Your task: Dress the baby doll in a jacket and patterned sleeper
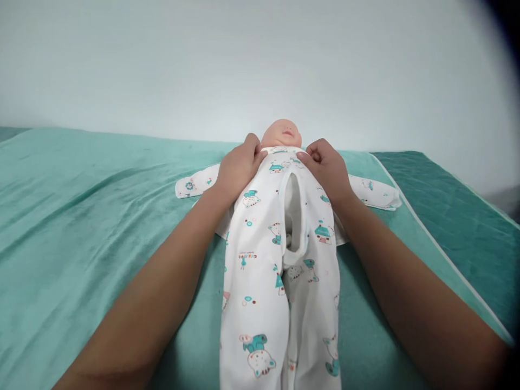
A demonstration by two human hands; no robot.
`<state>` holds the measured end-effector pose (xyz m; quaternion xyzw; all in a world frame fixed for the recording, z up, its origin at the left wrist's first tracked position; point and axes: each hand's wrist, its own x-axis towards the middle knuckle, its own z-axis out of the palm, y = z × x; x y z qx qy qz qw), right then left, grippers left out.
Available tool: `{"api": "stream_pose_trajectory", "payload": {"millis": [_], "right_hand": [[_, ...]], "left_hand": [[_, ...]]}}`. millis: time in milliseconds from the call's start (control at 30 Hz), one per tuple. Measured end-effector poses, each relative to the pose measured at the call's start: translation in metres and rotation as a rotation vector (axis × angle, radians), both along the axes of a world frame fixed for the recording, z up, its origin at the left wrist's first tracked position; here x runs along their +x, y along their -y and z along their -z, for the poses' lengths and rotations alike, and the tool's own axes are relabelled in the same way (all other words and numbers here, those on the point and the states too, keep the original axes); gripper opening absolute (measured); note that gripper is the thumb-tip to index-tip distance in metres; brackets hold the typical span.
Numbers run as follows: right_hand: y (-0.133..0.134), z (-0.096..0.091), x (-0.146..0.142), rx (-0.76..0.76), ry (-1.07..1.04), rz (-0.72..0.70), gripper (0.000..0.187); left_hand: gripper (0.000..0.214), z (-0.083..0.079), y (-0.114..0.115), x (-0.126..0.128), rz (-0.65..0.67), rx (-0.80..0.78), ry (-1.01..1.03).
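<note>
A baby doll (283, 133) lies on its back, its head toward the wall and the upper part of its face out of sight. Over its body are spread white open-crotch baby pants (255, 238) with teal and pink animal prints, an oval opening at the middle. Matching long sleeves of a baby shirt (376, 192) stretch out to both sides beneath. My left hand (240, 165) pinches the top edge of the pants by the doll's left-of-picture shoulder. At the opposite shoulder, my right hand (328, 169) has its fingers closed on the same edge.
A light green sheet (101, 216) with soft wrinkles covers the surface under the doll. On the right, its white-trimmed edge borders a darker green quilted cover (455, 216). A plain pale wall (203, 65) rises behind the doll's head.
</note>
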<state>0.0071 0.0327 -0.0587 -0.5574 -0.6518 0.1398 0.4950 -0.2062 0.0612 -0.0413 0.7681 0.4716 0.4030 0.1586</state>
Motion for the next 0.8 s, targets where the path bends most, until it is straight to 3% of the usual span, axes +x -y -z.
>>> {"api": "stream_pose_trajectory", "payload": {"millis": [133, 300, 433, 600, 800], "right_hand": [[-0.005, 0.005, 0.003, 0.093, 0.078, 0.0, 0.019], [-0.009, 0.006, 0.005, -0.007, 0.059, -0.012, 0.019], [-0.017, 0.005, 0.007, -0.098, 0.058, 0.063, 0.02], [-0.037, 0.005, 0.014, -0.094, 0.088, 0.061, 0.023], [-0.038, 0.006, 0.013, -0.067, 0.006, 0.031, 0.018]], "left_hand": [[0.018, 0.003, 0.0, -0.002, 0.048, 0.003, -0.017], [0.014, 0.005, -0.009, -0.004, 0.025, -0.03, -0.014], [0.013, 0.006, -0.027, -0.002, 0.006, -0.042, 0.014], [0.013, 0.008, -0.044, 0.002, 0.016, -0.066, 0.117], [0.008, 0.004, -0.038, 0.002, 0.113, -0.089, 0.114]]}}
